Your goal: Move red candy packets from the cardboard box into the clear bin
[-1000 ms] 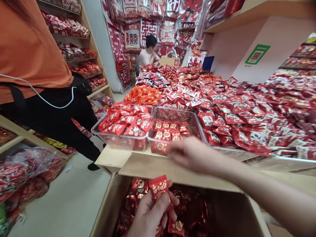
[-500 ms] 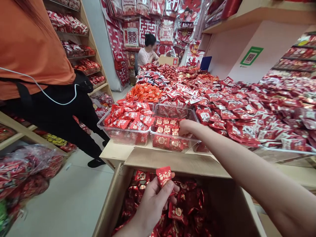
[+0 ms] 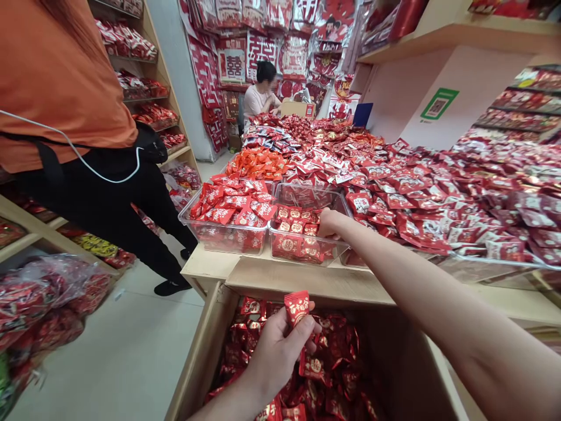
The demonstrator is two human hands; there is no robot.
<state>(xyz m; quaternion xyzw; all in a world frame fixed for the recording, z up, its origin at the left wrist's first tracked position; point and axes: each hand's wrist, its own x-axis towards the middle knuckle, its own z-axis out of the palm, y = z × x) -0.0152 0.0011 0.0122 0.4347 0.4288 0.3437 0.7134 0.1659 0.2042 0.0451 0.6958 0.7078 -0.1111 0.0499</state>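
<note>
Right hand (image 3: 332, 224): shifted over the past second, from a blurred place by the front rim down into the clear tub (image 3: 337, 252), at the right end of the lined-up packets (image 3: 294, 228). Grip: fingers bent and mostly hidden; whether they hold anything, cannot tell.

Left hand (image 3: 284, 339): grip closed about one red packet (image 3: 297, 305), thumb on the lower part, gold print showing. Location: above the open carton (image 3: 199, 351), apart from the tub.

Handling, as judged: press lightly at the row's end, flat fingertips preferred, so that neighbours keep their line; lower the wrist clear of the rim; turn printed faces one way before letting go. Left pinch best kept light and low (crimped ends crease easily, one would think), with the packet near the flap (image 3: 307, 280) for a short pass.

Differences, against one second ago: right forearm now reaches across the carton's right side to the tub; left hand keeps its packet; view slightly shifted. Unchanged: fuller tub (image 3: 230, 241) alongside on the bench (image 3: 205, 263); loose packets (image 3: 313, 365) in the carton.
</note>
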